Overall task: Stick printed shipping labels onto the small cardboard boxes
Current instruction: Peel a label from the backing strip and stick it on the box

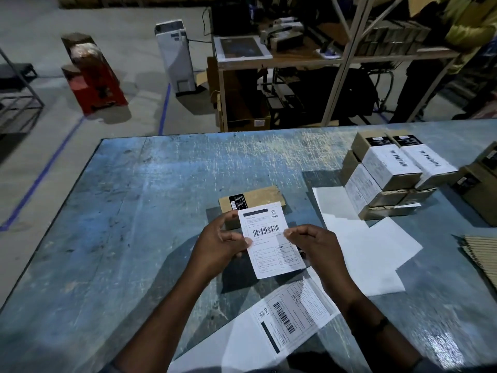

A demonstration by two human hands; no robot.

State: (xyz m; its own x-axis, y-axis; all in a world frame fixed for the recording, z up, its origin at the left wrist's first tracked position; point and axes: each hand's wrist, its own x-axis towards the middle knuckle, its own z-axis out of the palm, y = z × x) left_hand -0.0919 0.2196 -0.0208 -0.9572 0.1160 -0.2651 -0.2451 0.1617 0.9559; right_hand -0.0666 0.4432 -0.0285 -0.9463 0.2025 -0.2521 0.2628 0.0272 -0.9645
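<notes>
Label (271, 239), pinched by left hand (220, 249) and right hand (314, 246), not yet on the box (255, 197); stacked boxes (390, 170) already labelled.

The blue table (134, 211) is scratched and worn pale toward its far edge. Near the middle lies 1 small cardboard box (258, 197) with a black sticker. Toward the far right corner stands a stack of boxes (390, 179), the top 2 bearing white barcode labels. Blank white sheets (371, 246) lie just in front of it. A printed label sheet (293, 316) rests by the near edge. Corrugated cardboard (481, 254) and a brown box (481, 192) sit at the right edge.
</notes>
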